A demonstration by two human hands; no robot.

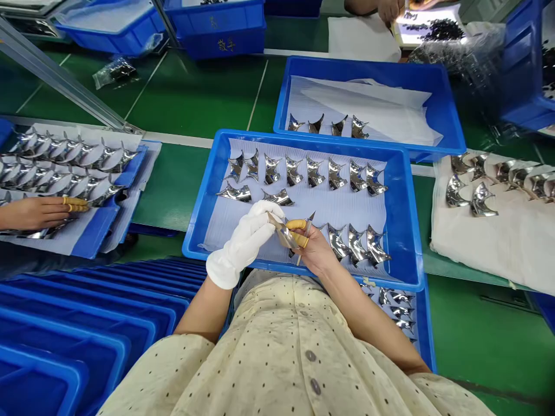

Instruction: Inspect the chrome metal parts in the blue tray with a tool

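My left hand [245, 240], in a white cotton glove, grips a curved polished metal piece [281, 234] above a blue plastic tray [303, 137]. My right hand [314, 248] has yellow finger cots and holds a slim pointed blade tool [309, 234] right beside that piece. The tip of the tool points up and away from me. The tray is lined with a white sheet, and on it lie rows of similar shiny pieces [333, 173], with the nearest ones [355, 242] just right of my right hand.
A second blue tray [368, 66] holds several pieces on white sheeting. Another person's hand [39, 211] with yellow finger cots rests over pieces at left. A co-worker's hand [390, 8] works at the top. Stacked blue trays [87, 312] fill the lower left, and pieces lie on white cloth [498, 242] at right.
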